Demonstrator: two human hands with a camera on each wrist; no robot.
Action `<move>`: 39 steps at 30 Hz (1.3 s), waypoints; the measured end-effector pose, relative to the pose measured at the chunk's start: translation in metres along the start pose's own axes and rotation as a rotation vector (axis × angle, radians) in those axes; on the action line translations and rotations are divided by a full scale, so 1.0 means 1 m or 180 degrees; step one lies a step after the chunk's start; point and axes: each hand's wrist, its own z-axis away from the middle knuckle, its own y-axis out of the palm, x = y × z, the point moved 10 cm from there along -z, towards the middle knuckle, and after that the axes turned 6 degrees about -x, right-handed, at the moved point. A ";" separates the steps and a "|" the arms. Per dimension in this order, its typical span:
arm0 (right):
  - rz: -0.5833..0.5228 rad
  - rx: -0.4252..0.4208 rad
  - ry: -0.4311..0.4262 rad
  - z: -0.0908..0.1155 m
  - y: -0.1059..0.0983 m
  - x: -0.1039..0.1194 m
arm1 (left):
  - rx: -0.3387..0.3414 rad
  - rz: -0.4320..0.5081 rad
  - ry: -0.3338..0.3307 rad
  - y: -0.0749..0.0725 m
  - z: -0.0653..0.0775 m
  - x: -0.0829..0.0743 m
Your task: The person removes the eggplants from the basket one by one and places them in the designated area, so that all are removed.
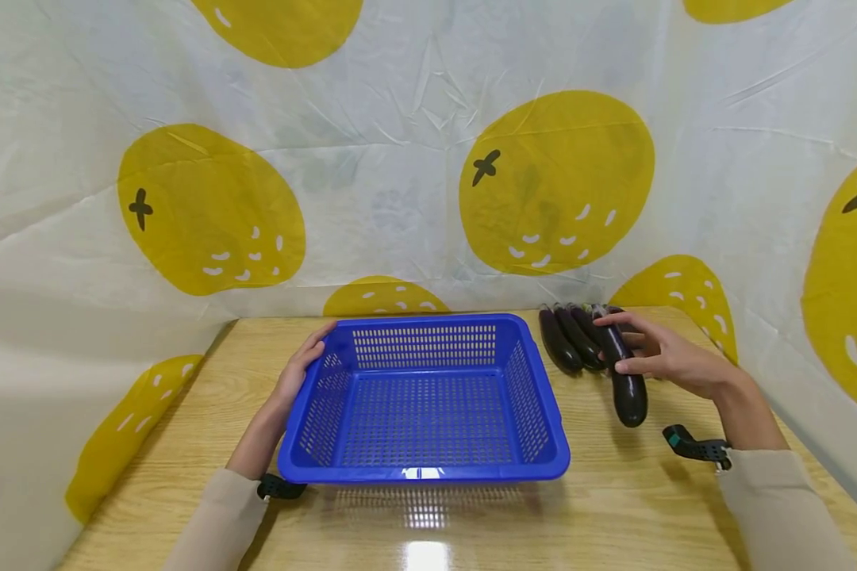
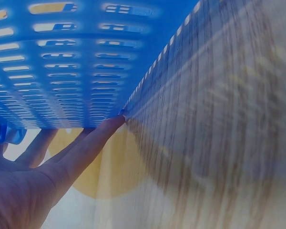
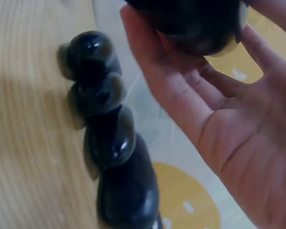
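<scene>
A blue plastic basket (image 1: pixel 424 474) with slotted walls and nothing inside it is in the middle of the head view. My left hand (image 1: pixel 302 366) holds its left rim, thumb at the top edge. In the left wrist view the long fingers (image 2: pixel 81 155) reach along the outside of the slotted wall. Off the basket's right side, my right hand (image 1: pixel 674 358) grips a dark, glossy eggplant (image 1: pixel 623 373) between thumb and fingers, its rounded end pointing toward me. Beyond it, several more eggplants (image 1: pixel 560 342) lie side by side, partly hidden by the held one and the hand.
The wooden table (image 1: pixel 614 500) extends around the basket. A pale cloth (image 1: pixel 393 198) with large yellow fruit prints hangs behind the table and along both sides. In the right wrist view the row of eggplants (image 3: pixel 112 138) lies near the cloth.
</scene>
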 end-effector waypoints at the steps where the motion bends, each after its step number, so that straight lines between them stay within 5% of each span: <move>1: -0.0006 -0.0002 0.0017 0.000 -0.001 -0.002 | 0.0000 0.0002 0.0003 0.000 0.000 0.000; 10: -0.0346 0.0327 -0.0081 0.001 0.000 -0.014 | 0.0016 0.0010 -0.0021 -0.001 -0.001 0.002; 18: -0.0275 0.0737 0.0027 0.007 0.009 -0.027 | 0.0027 -0.0012 -0.0030 0.000 -0.001 0.003; 27: -0.0033 0.0467 0.0376 0.009 0.004 -0.037 | -0.0002 0.0013 -0.0026 -0.001 0.000 0.000; 39: 0.0488 0.0556 0.0966 0.012 0.012 -0.045 | 0.0031 -0.0017 -0.0017 0.002 0.002 -0.001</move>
